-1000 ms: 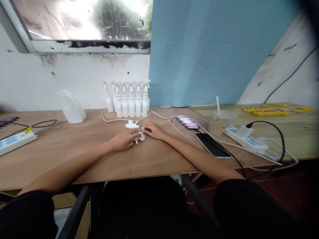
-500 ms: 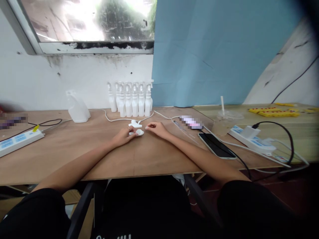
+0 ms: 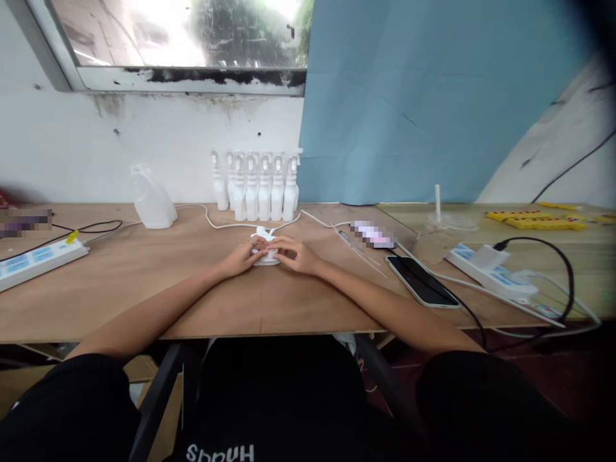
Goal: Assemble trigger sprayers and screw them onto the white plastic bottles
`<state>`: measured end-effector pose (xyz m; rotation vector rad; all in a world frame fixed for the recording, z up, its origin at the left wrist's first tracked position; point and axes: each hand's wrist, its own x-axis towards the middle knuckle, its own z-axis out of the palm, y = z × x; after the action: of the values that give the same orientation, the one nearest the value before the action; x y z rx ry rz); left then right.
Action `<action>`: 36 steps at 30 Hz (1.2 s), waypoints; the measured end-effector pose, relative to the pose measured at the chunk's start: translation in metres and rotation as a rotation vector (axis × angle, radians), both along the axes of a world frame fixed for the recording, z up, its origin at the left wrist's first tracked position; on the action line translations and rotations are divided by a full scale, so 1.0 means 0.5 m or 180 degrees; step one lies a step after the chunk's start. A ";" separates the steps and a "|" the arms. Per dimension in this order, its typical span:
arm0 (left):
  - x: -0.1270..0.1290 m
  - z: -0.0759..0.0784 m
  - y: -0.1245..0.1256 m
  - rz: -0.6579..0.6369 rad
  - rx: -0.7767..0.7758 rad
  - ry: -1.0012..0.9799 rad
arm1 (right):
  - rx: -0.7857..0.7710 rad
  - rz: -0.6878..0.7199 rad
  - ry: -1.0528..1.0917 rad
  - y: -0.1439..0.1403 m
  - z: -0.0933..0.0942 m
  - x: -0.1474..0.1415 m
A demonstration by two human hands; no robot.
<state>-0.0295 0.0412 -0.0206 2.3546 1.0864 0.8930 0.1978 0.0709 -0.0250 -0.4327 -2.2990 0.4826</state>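
Note:
A small white plastic piece (image 3: 267, 260) lies low over the table between my two hands, largely covered by fingers, so its exact kind does not show. My left hand (image 3: 244, 258) is closed on its left side, thumb in front and fingers behind. From the right, my right hand (image 3: 301, 256) curls onto the same piece, fingertips meeting those of the left. Just behind my fingers sits another white object (image 3: 261, 231), partly hidden, beside a white cable.
Several white spray bottles (image 3: 264, 192) stand against the wall, with a white jug-like bottle (image 3: 154, 202) to their left. A black-screened phone (image 3: 422, 282), a lit phone (image 3: 373, 235) and a power strip (image 3: 491, 273) with cables lie right. Another power strip (image 3: 43, 260) is left.
My right hand has moved left from a small gap and now meets my left hand at the white piece. The view has tilted slightly downward.

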 end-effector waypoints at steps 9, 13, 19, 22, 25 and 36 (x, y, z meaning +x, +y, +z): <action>-0.007 0.012 -0.009 -0.0105 0.0209 0.0752 | 0.0061 -0.0348 -0.0341 0.006 -0.020 -0.001; -0.008 0.011 -0.010 -0.0064 0.0326 0.0836 | 0.0103 -0.0271 -0.0302 0.003 -0.013 -0.002; -0.010 0.007 -0.007 0.0066 0.0265 0.0752 | 0.0037 -0.0372 -0.0210 -0.002 -0.006 -0.005; -0.009 0.010 -0.011 0.0171 0.0322 0.0886 | 0.0177 -0.0417 -0.0267 -0.003 -0.007 -0.004; -0.008 0.011 -0.015 0.0228 0.0450 0.1057 | 0.0379 -0.0339 -0.0296 -0.002 -0.012 -0.004; -0.013 -0.011 -0.005 0.0031 0.0470 0.0682 | 0.0539 -0.0163 -0.0071 0.001 -0.019 -0.008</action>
<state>-0.0359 0.0388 -0.0263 2.6176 1.1488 0.7609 0.1939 0.0716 -0.0345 -0.4138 -2.3215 0.2563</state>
